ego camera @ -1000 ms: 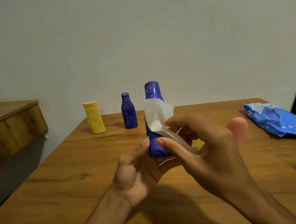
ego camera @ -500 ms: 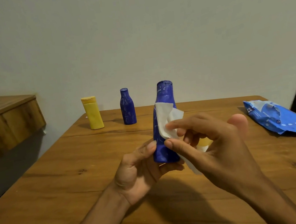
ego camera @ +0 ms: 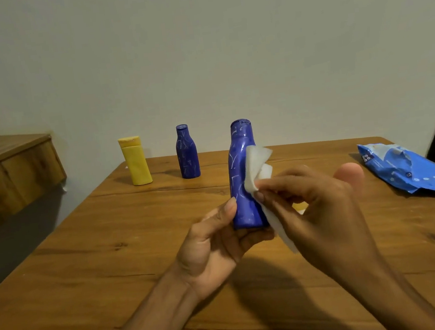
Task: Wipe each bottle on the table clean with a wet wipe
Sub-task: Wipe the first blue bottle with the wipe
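At mid-frame above the worktop (ego camera: 107,262), we are holding the upright blue bottle (ego camera: 241,186) by its base in our left grip (ego camera: 216,250), our right grip (ego camera: 322,214) pinching the wet wipe (ego camera: 255,164) against its right-hand side.

Your left hand (ego camera: 210,248) grips the base of the larger blue bottle (ego camera: 243,189), thumb up its left side, holding it upright and above the wooden table (ego camera: 85,265). Your right hand (ego camera: 322,212) pinches a white wet wipe (ego camera: 255,165) against the bottle's right side; the wipe's loose end hangs below your fingers. At the table's far edge a yellow bottle (ego camera: 135,161) and a smaller blue bottle (ego camera: 187,155) stand upright, near each other but apart. A crumpled blue wipes pack (ego camera: 405,167) lies to the right. A wooden ledge (ego camera: 4,170) juts from the wall at left.
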